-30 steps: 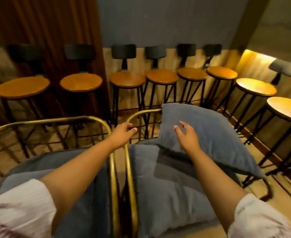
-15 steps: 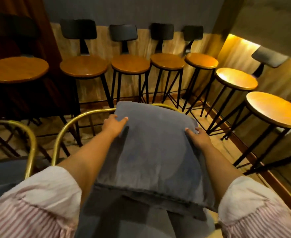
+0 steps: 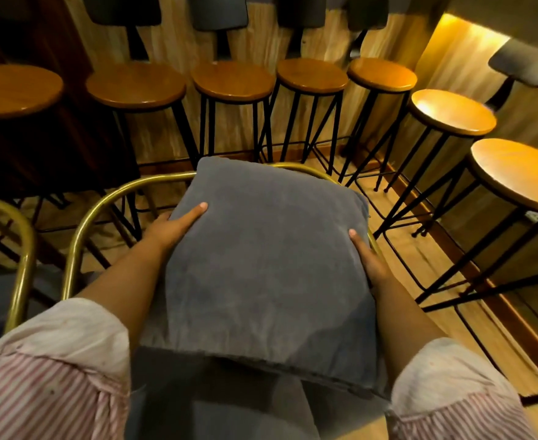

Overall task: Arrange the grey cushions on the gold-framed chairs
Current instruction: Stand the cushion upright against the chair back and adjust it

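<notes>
Up close, the grey cushion is square, plump and soft-looking, with a matte, slightly fuzzy cover and a seam along its near edge. It leans against the curved back of the gold-framed chair, its far top edge rising just above the rail and its near edge resting over the grey seat pad below. The left hand is clamped on the cushion's left side, thumb laid across the front face and fingers hidden behind. The right hand grips the right side the same way, thumb on top, just inside the gold rail. Both sleeves are pink-striped with pale cuffs. A second gold chair stands just beside the first on the left, its frames nearly touching. Beyond the chair back, a row of wooden-topped stools with black legs lines the wall and bends round the right corner, leaving a narrow strip of wooden floor between stools and chair.
</notes>
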Demonstrator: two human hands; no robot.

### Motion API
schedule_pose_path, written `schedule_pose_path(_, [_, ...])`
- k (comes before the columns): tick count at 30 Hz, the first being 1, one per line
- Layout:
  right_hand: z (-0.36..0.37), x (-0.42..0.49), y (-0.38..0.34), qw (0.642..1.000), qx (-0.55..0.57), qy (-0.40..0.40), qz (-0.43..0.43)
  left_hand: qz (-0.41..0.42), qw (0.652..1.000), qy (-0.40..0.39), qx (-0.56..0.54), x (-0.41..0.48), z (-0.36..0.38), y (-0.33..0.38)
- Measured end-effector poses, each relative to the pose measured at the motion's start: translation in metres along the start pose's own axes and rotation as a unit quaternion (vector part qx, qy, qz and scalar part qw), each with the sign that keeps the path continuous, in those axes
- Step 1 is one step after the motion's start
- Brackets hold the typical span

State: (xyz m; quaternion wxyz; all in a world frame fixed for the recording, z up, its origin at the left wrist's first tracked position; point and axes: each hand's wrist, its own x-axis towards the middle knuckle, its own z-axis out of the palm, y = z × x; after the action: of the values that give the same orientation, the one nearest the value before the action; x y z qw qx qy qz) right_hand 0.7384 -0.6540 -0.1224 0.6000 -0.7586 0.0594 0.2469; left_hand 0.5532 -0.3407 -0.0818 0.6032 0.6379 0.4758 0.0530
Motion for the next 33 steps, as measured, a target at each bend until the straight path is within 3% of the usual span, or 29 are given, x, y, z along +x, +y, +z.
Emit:
schedule_pose_path(5, [0.01, -0.048, -0.028, 0.996, 0.062, 0.06, -0.005, 0.06, 0.996, 0.001, -0.062, -0.038, -0.019, 0.028])
schedule_pose_path(11, [0.047, -0.116, -0.069, 0.996, 0.052, 0.045, -0.056, 0.112, 0.989, 0.04, -0.088, -0.092, -0.095, 0.049])
schedule_pose_path(23, [0.25, -0.336, -0.068, 0.988, 0.05, -0.094, -0.11, 0.146, 0.968, 0.177, -0.1, -0.256, -0.387, -0.034])
schedule_pose_path(33, [0.374, -0.439, -0.04, 0.97, -0.012, -0.203, -0.132, 0.119, 0.949, 0.259, -0.139, -0.351, -0.515, -0.135])
